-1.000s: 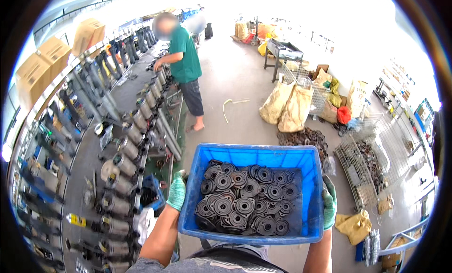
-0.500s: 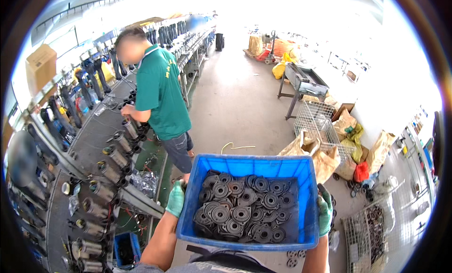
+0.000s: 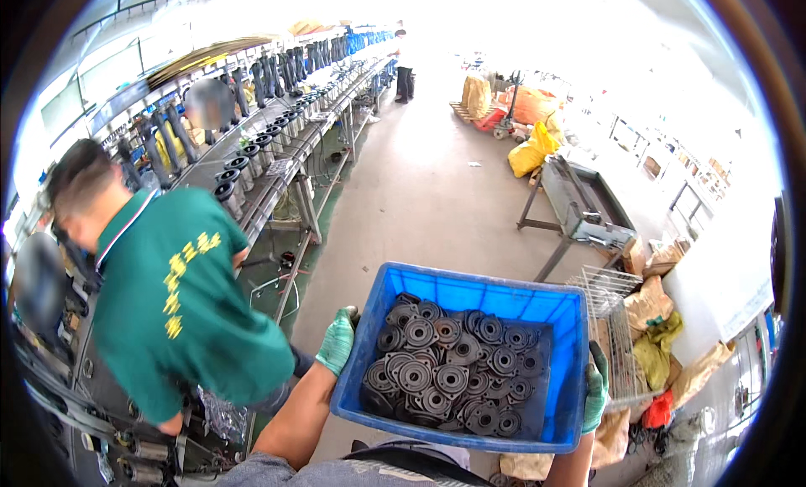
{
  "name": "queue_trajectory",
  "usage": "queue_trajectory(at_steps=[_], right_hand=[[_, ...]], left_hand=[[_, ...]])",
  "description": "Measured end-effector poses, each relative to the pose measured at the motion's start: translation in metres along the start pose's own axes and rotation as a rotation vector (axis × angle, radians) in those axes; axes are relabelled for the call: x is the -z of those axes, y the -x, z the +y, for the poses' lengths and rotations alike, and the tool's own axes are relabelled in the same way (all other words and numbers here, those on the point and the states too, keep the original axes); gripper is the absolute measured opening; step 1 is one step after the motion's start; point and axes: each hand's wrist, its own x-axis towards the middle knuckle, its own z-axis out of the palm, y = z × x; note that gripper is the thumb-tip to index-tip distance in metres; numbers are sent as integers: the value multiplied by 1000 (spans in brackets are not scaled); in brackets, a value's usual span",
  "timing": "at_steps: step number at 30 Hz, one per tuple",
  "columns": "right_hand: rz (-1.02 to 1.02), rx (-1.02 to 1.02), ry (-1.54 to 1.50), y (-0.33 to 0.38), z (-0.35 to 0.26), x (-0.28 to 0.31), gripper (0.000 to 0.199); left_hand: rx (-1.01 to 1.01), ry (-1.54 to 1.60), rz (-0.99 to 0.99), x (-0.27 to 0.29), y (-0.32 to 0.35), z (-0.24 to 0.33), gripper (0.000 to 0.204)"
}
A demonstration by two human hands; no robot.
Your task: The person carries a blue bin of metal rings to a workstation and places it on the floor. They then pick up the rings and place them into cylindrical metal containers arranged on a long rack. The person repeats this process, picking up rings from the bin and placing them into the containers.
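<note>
A blue plastic bin (image 3: 579, 319) is held up in front of me between my two gloved hands. Inside it lies a heap of dark round metal flanges (image 3: 437, 369) with holes in their middles, piled more to the left than the right. My left hand (image 3: 338, 342), in a green glove, grips the bin's left side at the rim. On the opposite side my right hand (image 3: 595, 389), gloved alike, is closed on the bin's edge, its fingers partly hidden by the bin wall. The bin is slightly tilted, its right end lower.
At left a person in a green shirt (image 3: 185, 302) leans over a long workbench (image 3: 277, 168) lined with metal cylinders. On the right stand a metal trough table (image 3: 588, 201), a wire cage (image 3: 609, 285) and sacks (image 3: 659, 344). Farther off are a yellow bag (image 3: 534, 149) and another person (image 3: 404, 67).
I have moved forward along the aisle with the bin, so the co-worker now appears nearer and farther left. The trough table is closer too. Both hands keep their hold.
</note>
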Motion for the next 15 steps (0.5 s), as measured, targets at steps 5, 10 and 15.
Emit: queue_trajectory(at_steps=[5, 10, 15], right_hand=[[-18, -70, -16, -238, 92, -47, 61], [-90, -156, -12, -479, 165, -116, 55], [-141, -155, -20, -715, 256, -167, 55]], left_hand=[[-58, 104, 125, -34, -186, 89, 53], [-52, 240, 135, -47, -382, 176, 54], [-200, 42, 252, -73, -610, 247, 54]])
